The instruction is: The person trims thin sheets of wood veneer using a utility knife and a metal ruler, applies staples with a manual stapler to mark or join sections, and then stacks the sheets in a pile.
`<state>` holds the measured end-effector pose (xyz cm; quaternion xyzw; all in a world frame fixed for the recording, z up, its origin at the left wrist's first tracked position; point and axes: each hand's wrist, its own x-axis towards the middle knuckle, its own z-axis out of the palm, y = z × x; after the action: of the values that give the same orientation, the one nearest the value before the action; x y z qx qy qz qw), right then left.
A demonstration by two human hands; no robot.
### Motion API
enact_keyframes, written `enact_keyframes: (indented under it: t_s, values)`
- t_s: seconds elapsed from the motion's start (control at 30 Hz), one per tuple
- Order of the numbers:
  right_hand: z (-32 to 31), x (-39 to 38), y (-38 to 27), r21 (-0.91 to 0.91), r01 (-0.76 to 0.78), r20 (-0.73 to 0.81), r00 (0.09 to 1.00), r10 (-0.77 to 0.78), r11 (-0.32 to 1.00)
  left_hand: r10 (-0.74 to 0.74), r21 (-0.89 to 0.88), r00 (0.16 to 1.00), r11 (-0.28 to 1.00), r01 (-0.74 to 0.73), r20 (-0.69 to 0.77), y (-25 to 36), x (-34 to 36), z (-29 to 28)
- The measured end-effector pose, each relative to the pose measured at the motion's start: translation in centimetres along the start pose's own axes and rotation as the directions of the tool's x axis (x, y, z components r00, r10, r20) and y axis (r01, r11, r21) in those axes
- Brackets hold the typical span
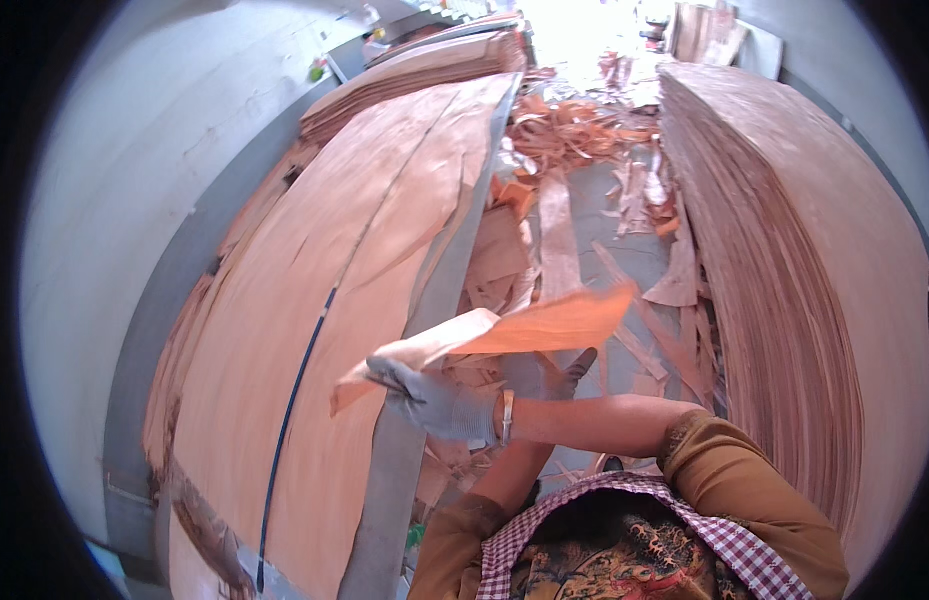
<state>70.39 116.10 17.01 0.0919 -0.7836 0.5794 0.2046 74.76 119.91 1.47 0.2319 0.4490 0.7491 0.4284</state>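
My arms cross, both hands in grey gloves with dark fingertips. My right hand (434, 402), reaching over to the left, is closed on the near end of a torn piece of wood veneer (559, 324). The thin orange-tan piece slants up to the right, its far end blurred. Beneath it, behind my right forearm, is my left hand (544, 376), partly hidden; a stretched-out finger shows by the veneer's lower edge. Left of my hands lies a large stack of veneer sheets (254, 330), with a long dark rod (300, 400) lying along it.
A tall stack of veneer sheets (784, 250) stands on the right. Between the stacks, scraps and strips (559, 235) litter the grey floor (596, 205), with a heap of orange shreds (564, 130) farther off. More sheets (434, 70) lie at the back left.
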Motion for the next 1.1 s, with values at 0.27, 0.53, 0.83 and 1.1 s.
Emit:
enact_keyframes:
  t_s: [0.27,0.53,0.83,1.1]
  values:
    - [-8.2,8.0,-1.5,-0.002,0.021,0.082,0.996,-0.020,1.000,0.052,-0.050,0.971,0.997,-0.065,-0.235,3.6,6.7,-3.4]
    - [-11.8,14.8,3.1,0.115,-0.180,0.421,0.899,0.116,0.977,0.092,-0.130,0.919,0.980,-0.152,-0.383,7.3,14.3,-9.2]
    - [-25.3,13.6,12.6,0.404,-0.413,0.710,0.704,0.005,0.816,0.391,0.049,0.871,0.917,-0.395,-0.298,19.9,28.9,-8.4]
    - [-31.6,3.9,36.8,0.114,-0.776,0.433,0.600,0.673,0.620,0.683,0.457,0.704,0.571,-0.682,0.195,38.0,44.7,-1.1]
